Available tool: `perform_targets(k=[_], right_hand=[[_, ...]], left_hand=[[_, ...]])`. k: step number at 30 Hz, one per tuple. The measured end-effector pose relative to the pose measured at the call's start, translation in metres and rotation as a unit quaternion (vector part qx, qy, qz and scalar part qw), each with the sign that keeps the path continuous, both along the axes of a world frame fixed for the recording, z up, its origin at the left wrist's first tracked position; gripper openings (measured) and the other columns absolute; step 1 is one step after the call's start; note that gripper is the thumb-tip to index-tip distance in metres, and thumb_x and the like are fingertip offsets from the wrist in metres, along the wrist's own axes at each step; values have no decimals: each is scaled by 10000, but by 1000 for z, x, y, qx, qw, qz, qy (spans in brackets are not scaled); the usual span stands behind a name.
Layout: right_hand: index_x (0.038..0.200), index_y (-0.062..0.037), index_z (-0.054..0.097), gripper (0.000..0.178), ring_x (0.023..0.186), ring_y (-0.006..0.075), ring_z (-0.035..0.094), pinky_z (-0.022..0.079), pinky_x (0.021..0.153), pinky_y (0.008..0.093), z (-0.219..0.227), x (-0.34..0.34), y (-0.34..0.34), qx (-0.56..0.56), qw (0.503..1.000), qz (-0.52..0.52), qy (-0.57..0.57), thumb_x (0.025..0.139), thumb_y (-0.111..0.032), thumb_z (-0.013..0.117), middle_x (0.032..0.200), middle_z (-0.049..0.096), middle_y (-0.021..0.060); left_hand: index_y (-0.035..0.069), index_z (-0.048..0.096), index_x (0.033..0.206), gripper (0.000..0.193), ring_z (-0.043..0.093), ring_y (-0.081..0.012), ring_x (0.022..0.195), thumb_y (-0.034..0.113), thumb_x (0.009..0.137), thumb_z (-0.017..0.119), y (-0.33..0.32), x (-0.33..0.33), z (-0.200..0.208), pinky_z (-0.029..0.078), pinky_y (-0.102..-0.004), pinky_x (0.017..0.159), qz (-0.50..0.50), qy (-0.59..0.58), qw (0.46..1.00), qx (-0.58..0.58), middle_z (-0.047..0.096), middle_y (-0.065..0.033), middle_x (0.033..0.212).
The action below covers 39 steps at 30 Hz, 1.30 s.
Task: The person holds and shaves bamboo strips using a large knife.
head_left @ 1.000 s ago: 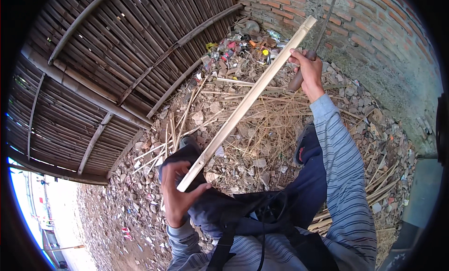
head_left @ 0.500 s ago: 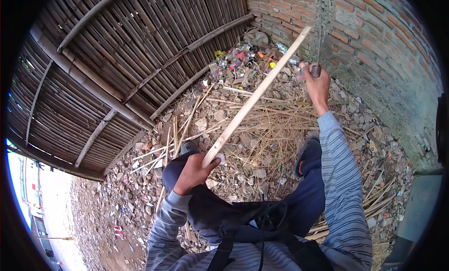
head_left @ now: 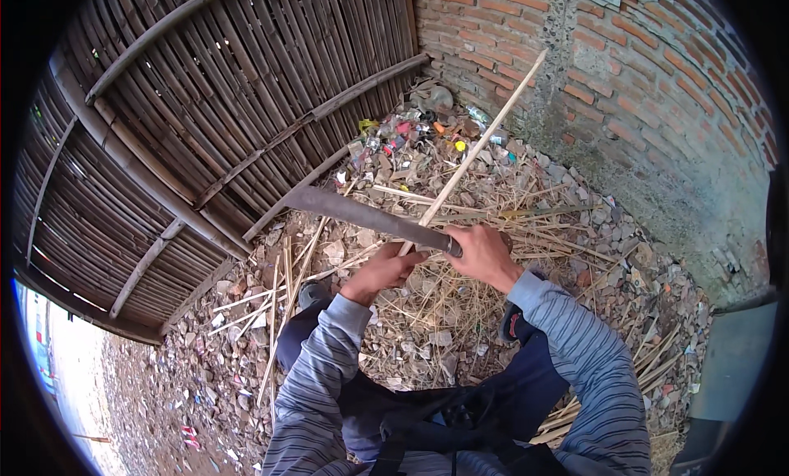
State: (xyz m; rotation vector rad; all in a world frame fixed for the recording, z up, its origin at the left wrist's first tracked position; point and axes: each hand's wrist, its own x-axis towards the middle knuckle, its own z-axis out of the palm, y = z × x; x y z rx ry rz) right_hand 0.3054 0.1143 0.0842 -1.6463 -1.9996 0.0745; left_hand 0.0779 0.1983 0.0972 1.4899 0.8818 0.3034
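Bamboo: one long pale strip [head_left: 481, 143] rises from the left hand [head_left: 385, 272], which is closed around its lower end, up toward the brick wall [head_left: 625, 90]. The right hand [head_left: 485, 256], just beside, grips one machete [head_left: 366, 217] whose blade crosses the strip just above the left fist.

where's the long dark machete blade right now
Head view, centre: the long dark machete blade juts left from the right hand, crossing the pale bamboo stick above the left hand.
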Motion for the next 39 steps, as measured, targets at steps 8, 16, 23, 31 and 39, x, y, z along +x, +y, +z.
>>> perform_targets(k=[8, 16, 23, 31, 39], right_hand=[[1003, -41, 742, 210, 497, 303, 637, 528, 540, 438, -4, 11, 31, -94, 991, -77, 53, 831, -161, 749, 564, 618, 124], [992, -62, 748, 158, 490, 195, 623, 555, 501, 367, -20, 6, 44, -112, 991, -67, 8, 892, -184, 759, 619, 649, 44], [1066, -40, 762, 254, 594, 290, 720, 601, 609, 417, -13, 29, 54, -134, 981, -133, 47, 849, -173, 748, 721, 727, 155], [1029, -36, 774, 237, 553, 258, 696, 563, 568, 403, -19, 40, 38, -59, 985, -147, 74, 836, -172, 756, 666, 702, 131], [1016, -95, 776, 219, 551, 340, 672, 548, 570, 427, -16, 18, 25, -47, 993, -89, 61, 805, -146, 751, 616, 654, 135]], left_hand=[[26, 601, 838, 368, 484, -139, 625, 306, 898, 832, 15, -6, -53, 396, -349, 579, -29, 19, 994, 107, 514, -2, 660], [-22, 704, 1062, 381, 711, -463, 837, 295, 882, 815, 10, -1, -54, 543, -527, 738, 62, 120, 956, 260, 712, -280, 861], [-34, 683, 1011, 289, 696, -459, 798, 229, 922, 761, -9, -11, -51, 526, -503, 704, 73, 94, 942, 314, 694, -270, 834], [-28, 695, 1021, 291, 696, -500, 884, 243, 933, 749, -16, -7, -44, 548, -542, 760, 35, 101, 952, 286, 708, -301, 901], [-31, 660, 958, 309, 524, -144, 601, 269, 996, 720, -14, -8, -50, 448, -374, 585, -2, -19, 993, 115, 593, -78, 652]])
